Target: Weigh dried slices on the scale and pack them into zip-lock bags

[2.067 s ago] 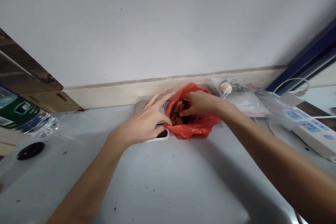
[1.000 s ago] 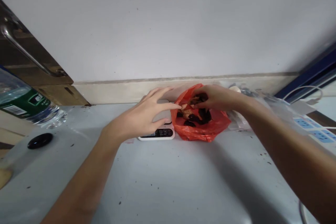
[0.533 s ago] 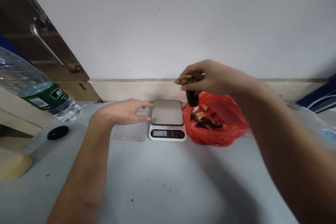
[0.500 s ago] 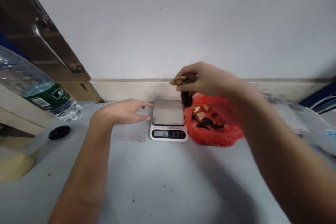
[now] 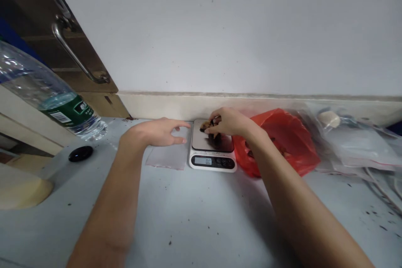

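Observation:
A small white digital scale (image 5: 212, 162) with a steel plate stands near the wall, its display reading 0.0. Over the plate, my right hand (image 5: 231, 122) is closed on several brown and black dried slices (image 5: 215, 137); whether they press on the plate I cannot tell. My left hand (image 5: 160, 132) is open beside the scale's left edge, thumb and fingers apart, holding nothing. Beneath it lies a clear plastic bag (image 5: 166, 159), flat on the table. A red plastic bag (image 5: 287, 138) sits open right of the scale, its contents mostly hidden by my right arm.
A water bottle (image 5: 70, 109) with a green label stands at the left, near a black oval object (image 5: 81, 153) and a pale yellowish container (image 5: 27, 192). Several clear bags (image 5: 358, 142) and a cable (image 5: 380, 188) lie at the right. The wall (image 5: 238, 42) rises behind.
My right hand has moved left and down from above the red bag to the scale plate, still gripping the dried slices. My left hand stays beside the scale. The view has shifted slightly right.

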Tool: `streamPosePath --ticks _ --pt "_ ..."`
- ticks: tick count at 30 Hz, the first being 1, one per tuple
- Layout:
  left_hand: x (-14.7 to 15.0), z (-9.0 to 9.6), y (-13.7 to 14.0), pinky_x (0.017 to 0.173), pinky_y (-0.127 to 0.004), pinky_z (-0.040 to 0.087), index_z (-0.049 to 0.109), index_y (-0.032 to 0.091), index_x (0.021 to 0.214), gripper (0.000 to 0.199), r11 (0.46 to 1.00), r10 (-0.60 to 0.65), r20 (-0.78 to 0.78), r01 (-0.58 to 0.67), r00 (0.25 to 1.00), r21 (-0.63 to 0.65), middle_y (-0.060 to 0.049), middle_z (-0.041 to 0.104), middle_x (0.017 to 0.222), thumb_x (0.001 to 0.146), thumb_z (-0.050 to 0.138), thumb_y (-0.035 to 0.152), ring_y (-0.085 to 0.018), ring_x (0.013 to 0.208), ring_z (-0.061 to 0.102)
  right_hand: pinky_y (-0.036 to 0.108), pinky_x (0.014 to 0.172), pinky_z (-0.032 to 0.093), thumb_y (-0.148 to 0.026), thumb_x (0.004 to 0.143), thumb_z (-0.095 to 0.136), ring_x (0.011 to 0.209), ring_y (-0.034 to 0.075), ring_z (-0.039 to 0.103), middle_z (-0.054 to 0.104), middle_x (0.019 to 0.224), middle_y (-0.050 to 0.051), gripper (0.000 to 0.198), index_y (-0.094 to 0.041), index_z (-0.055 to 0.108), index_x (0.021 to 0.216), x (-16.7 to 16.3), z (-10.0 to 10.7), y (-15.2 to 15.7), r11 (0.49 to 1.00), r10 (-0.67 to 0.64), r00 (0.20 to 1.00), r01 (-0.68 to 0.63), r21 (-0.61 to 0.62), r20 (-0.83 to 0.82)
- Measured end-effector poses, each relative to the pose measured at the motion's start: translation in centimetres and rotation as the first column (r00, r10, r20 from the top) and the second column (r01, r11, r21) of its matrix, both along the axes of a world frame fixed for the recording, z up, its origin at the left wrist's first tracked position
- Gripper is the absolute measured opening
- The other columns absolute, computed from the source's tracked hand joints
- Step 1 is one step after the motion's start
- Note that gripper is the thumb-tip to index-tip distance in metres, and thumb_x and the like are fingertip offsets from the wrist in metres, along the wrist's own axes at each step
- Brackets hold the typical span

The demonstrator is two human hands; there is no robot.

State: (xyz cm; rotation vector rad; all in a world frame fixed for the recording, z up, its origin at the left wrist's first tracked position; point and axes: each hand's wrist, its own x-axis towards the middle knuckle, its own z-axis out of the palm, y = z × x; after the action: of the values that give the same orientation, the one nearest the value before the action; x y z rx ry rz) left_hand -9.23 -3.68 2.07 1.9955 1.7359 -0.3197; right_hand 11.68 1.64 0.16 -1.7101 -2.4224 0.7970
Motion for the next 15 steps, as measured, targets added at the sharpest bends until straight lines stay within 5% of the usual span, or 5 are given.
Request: streamPosePath --ticks 4,10,15 --pt "0.1 0.1 -0.1 0.118 -0.040 0.044 0.046 0.032 0.164 0.073 1.000 0.020 -0.007 -0.020 1.000 -0.012 -0.007 0.053 0.167 0.094 0.054 0.054 -0.031 0.146 0.056 0.022 0.062 0.049 -0.027 0.096 0.073 0.077 0.016 0.074 0.084 0.088 0.005 0.013 -0.018 0.081 0.100 0.8 0.2 0.1 0.999 0.020 0.998 -0.022 -0.043 -0.055" --pt "-0.1 0.3 -0.1 0.115 -0.040 0.046 0.050 0.031 0.160 0.071 0.999 0.035 -0.065 -0.035 0.997 -0.004 -0.009 0.057 0.163 0.094 0.051 0.055 -0.031 0.142 0.059 0.022 0.072 0.055 -0.010 0.092 0.070 0.089 0.018 0.078 0.086 0.104 0.008 0.018 -0.017 0.083 0.102 2.3 -0.1 0.8 0.999 0.005 0.991 0.000 0.036 -0.134" --pt "-0.2 0.2 0.2 0.094 -0.034 0.055 0.066 0.026 0.134 0.057 0.991 0.067 -0.117 -0.080 0.991 -0.111 -0.011 0.075 0.135 0.083 0.062 0.050 -0.029 0.117 0.073 0.022 0.073 0.056 -0.009 0.093 0.070 0.091 0.019 0.079 0.085 0.106 0.010 0.018 -0.015 0.082 0.104 2.7 -0.2 1.0 0.999 -0.012 0.987 0.018 0.039 -0.163"
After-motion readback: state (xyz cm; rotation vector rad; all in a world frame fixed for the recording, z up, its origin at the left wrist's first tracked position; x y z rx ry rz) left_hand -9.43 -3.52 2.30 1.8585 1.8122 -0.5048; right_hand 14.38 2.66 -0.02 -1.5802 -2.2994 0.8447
